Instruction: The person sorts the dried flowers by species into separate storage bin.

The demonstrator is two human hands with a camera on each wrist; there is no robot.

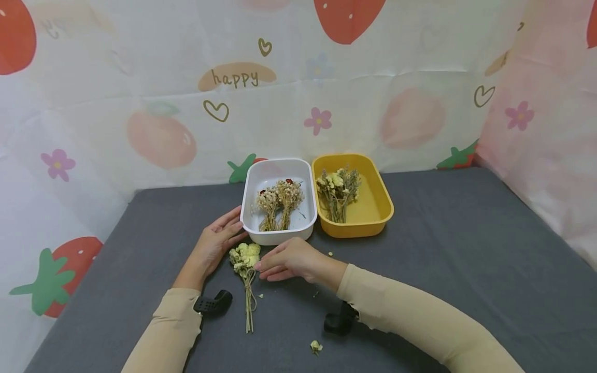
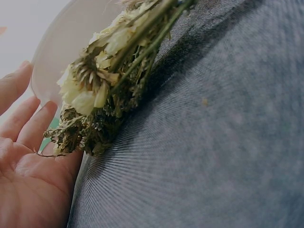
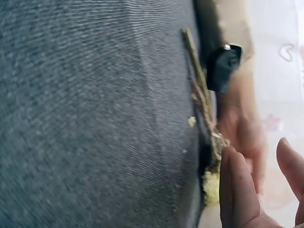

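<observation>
A small bunch of dried yellow flowers (image 1: pixel 244 258), its stems tied with string, lies on the grey cloth between the two hands. My left hand (image 1: pixel 215 247) has its fingers extended along the left side of the white bin (image 1: pixel 279 237). In the left wrist view, the palm and spread fingers (image 2: pixel 31 121) show beside the flower heads. Just right of the flowers is my right hand (image 1: pixel 294 259), fingertips close to the blossoms. The right wrist view shows its thumb and fingers (image 3: pixel 240 185) apart, with nothing between them. Two dried bouquets (image 1: pixel 280 199) with pale and red blooms lie in the white bin.
A yellow bin (image 1: pixel 373 204) touches the white one on its right and holds more dried flowers (image 1: pixel 338 191). A loose blossom (image 1: pixel 316 346) and small crumbs lie on the grey cloth (image 1: pixel 457 269). A printed curtain (image 1: pixel 289 129) hangs behind the table.
</observation>
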